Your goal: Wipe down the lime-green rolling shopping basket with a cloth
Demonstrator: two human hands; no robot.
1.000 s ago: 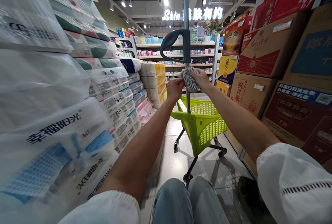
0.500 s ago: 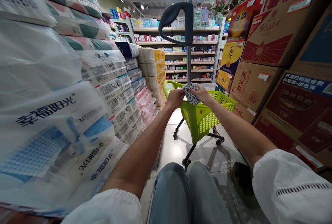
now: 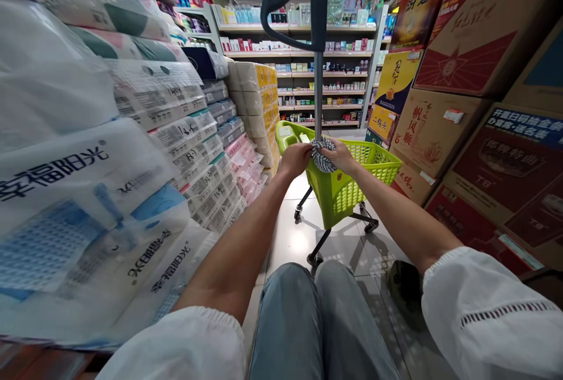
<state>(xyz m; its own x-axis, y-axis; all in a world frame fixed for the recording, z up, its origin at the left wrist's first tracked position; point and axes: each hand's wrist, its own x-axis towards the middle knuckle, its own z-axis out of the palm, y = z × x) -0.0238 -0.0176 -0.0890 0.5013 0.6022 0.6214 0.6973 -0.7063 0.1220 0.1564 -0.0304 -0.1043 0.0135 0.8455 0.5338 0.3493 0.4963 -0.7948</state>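
A grey-and-white striped cloth (image 3: 324, 156) is bunched at the near edge of a lime-green shopping cart (image 3: 328, 195), beside the cart's upright metal pole (image 3: 319, 95). My left hand (image 3: 298, 159) pinches the cloth's left side. On its right side, my right hand (image 3: 341, 155) grips it with the thumb on top. Both hands are close together, and some fingertips are hidden behind the cloth. Above them the pole ends in a dark looped handle (image 3: 317, 4), which neither hand touches. The cart stands on black legs with casters.
Wrapped tissue packs (image 3: 88, 210) are stacked high along the left. Cardboard boxes (image 3: 435, 128) rise close on the right. Behind the cart are shelves of small goods (image 3: 343, 75). A dark green object (image 3: 407, 292) lies on the floor to the right of my knees.
The view has tilted down, so the handle and shelves appear higher. Both hands remain on the cloth, with only a slight shift in the fingers.
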